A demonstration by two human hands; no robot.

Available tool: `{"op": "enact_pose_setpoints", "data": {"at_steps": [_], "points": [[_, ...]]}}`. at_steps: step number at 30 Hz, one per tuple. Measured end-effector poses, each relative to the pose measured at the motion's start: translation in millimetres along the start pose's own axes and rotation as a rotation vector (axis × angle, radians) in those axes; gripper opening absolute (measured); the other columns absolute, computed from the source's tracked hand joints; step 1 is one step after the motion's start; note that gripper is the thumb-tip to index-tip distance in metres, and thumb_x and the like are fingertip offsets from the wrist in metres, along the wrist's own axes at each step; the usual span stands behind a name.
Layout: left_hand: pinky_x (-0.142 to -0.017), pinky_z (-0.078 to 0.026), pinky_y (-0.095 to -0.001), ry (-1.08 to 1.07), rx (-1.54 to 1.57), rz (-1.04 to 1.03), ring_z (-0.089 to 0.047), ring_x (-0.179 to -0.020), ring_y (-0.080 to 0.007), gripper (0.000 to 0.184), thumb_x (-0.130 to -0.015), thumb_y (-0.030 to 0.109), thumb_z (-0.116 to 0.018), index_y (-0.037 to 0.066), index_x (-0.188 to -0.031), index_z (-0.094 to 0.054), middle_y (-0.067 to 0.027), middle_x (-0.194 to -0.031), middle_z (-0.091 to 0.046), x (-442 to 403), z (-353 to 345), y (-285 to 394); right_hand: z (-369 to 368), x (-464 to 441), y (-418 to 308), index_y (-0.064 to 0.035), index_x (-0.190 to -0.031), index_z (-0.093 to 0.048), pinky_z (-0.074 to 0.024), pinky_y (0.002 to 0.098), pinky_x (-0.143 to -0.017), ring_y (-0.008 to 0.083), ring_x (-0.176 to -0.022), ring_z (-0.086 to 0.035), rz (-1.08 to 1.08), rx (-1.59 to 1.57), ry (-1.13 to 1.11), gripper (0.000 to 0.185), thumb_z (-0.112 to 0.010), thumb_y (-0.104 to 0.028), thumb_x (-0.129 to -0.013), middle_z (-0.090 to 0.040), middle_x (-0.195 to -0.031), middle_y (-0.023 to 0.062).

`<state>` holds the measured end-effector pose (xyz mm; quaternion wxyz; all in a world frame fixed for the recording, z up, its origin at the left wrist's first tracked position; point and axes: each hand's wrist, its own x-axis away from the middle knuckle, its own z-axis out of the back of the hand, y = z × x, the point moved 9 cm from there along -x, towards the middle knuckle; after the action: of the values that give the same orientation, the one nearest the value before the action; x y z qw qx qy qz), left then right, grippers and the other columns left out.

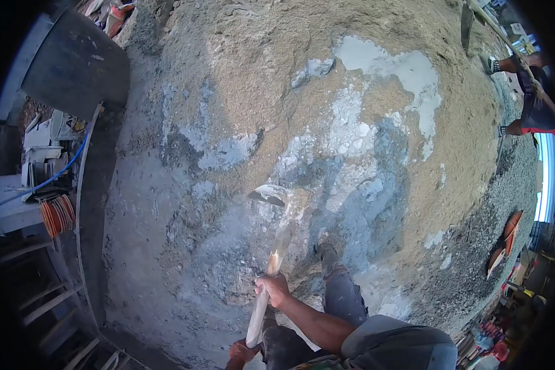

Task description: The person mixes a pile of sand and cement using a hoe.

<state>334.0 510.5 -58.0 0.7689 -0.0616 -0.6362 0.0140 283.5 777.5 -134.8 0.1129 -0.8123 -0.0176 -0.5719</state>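
A long wooden handle (259, 314) slants up from the bottom of the view to a metal blade (269, 195) that rests in grey powder and sand. Fingers wrapped round the middle of the handle, my right hand (274, 290) holds it. Lower down, my left hand (243, 351) grips the handle near its end. Around the blade lies a pile of tan sand (246, 80) with patches of pale grey powder (351, 123) on it.
A dark drum (77, 61) stands at the upper left, above a low wall edge (87, 185) and an orange coil (58, 216). Another person (533, 92) with a long pole is at the upper right. Gravel (462, 271) and an orange-brown object (512, 231) lie at right.
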Motion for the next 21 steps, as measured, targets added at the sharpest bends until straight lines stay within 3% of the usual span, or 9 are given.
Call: {"op": "enact_pose_setpoints", "data": {"at_steps": [2, 3, 5, 7, 9, 11, 16, 18, 21], "points": [[-0.079, -0.05, -0.0415, 0.085, 0.122, -0.32, -0.065, -0.088, -0.0303, 0.056, -0.064, 0.053, -0.072, 0.012, -0.102, -0.067, -0.0142, -0.093, -0.068, -41.4, 39.7, 150.1, -37.0, 0.1, -178.4, 0.0034, -0.085, -0.053, -0.046, 0.0304, -0.047, 0.017, -0.051, -0.056, 0.415, 0.08, -0.118, 0.016, -0.062, 0.004, -0.071, -0.055, -0.064, 0.0077], [-0.077, -0.05, -0.0412, 0.402, 0.118, -0.555, -0.065, -0.084, -0.031, 0.053, -0.065, 0.051, -0.072, 0.01, -0.097, -0.067, -0.0155, -0.089, -0.068, -27.0, 89.2, 239.7, -59.3, 8.7, -265.3, 0.0058, -0.093, -0.051, -0.0469, 0.0299, -0.045, 0.0162, -0.049, -0.056, 0.549, 0.123, -0.155, 0.024, -0.062, 0.004, -0.072, -0.055, -0.065, 0.0076], [-0.075, -0.051, -0.0386, 0.235, 0.388, -0.837, -0.066, -0.083, -0.0317, 0.055, -0.066, 0.053, -0.073, 0.009, -0.099, -0.067, -0.0145, -0.086, -0.068, -2.3, 159.5, 395.5, -118.2, 47.2, -432.8, 0.0081, -0.099, -0.049, -0.0489, 0.0299, -0.042, 0.0161, -0.047, -0.056, 0.872, 0.272, -0.219, 0.03, -0.063, 0.003, -0.073, -0.055, -0.067, 0.0079], [-0.071, -0.05, -0.0328, 0.401, 0.453, -1.089, -0.065, -0.073, -0.0191, 0.053, -0.067, 0.046, -0.079, 0.001, -0.091, -0.068, -0.0126, -0.078, -0.068, 16.3, 244.7, 511.1, -171.2, 67.5, -559.0, 0.0044, -0.082, -0.054, -0.0511, 0.0293, -0.043, 0.0148, -0.049, -0.057, 1.025, 0.505, -0.151, 0.013, -0.062, -0.005, -0.078, -0.053, -0.063, 0.0066], [-0.064, -0.049, -0.0335, 0.493, 0.527, -1.194, -0.062, -0.065, -0.0184, 0.054, -0.069, 0.046, -0.077, -0.004, -0.089, -0.066, -0.0128, -0.072, -0.065, 32.8, 322.3, 575.7, -224.8, 69.9, -642.6, -0.0014, -0.074, -0.053, -0.0517, 0.0288, -0.045, 0.014, -0.048, -0.055, 1.218, 0.506, -0.276, 0.015, -0.062, -0.012, -0.081, -0.052, -0.062, 0.0057], [-0.07, -0.05, -0.0382, 0.516, 0.537, -1.187, -0.066, -0.076, -0.0324, 0.059, -0.067, 0.055, -0.071, 0.002, -0.092, -0.067, -0.0185, -0.078, -0.067, 44.1, 364.3, 578.9, -250.3, 56.3, -623.4, -0.0034, -0.074, -0.052, -0.0522, 0.0309, -0.047, 0.0151, -0.047, -0.053, 1.094, 0.494, -0.503, 0.012, -0.06, -0.01, -0.08, -0.05, -0.061, 0.0051], [-0.069, -0.05, -0.0386, 0.3, 0.588, -0.662, -0.066, -0.076, -0.0318, 0.058, -0.072, 0.053, -0.069, -0.001, -0.094, -0.066, -0.0182, -0.078, -0.067, -73.6, 261.1, 451.9, -180.2, -195.6, -491.6, -0.0017, -0.08, -0.05, -0.0494, 0.0361, -0.042, 0.0185, -0.046, -0.051, 0.605, 0.552, -0.024, 0.007, -0.054, -0.003, -0.074, -0.047, -0.059, 0.0064], [-0.047, -0.04, -0.0271, 0.308, 0.692, -0.603, -0.05, -0.05, -0.0089, 0.047, -0.074, 0.042, -0.076, -0.003, -0.082, -0.063, -0.0019, -0.058, -0.055, -100.3, 201.0, 388.9, -132.8, -235.2, -390.4, -0.0027, -0.074, -0.052, -0.0476, 0.0367, -0.04, 0.0196, -0.045, -0.051, 0.409, 0.57, -0.041, 0.002, -0.053, -0.004, -0.072, -0.046, -0.056, 0.0068], [-0.052, -0.043, -0.0304, 0.216, 0.609, -0.449, -0.053, -0.054, -0.0124, 0.047, -0.074, 0.042, -0.075, -0.002, -0.085, -0.064, -0.0036, -0.06, -0.057, -96.6, 133.0, 296.0, -62.8, -232.3, -270.6, -0.0044, -0.069, -0.052, -0.0462, 0.0379, -0.04, 0.0209, -0.043, -0.05, 0.256, 0.509, 0.082, 0.005, -0.055, -0.007, -0.072, -0.046, -0.057, 0.0073]]}}
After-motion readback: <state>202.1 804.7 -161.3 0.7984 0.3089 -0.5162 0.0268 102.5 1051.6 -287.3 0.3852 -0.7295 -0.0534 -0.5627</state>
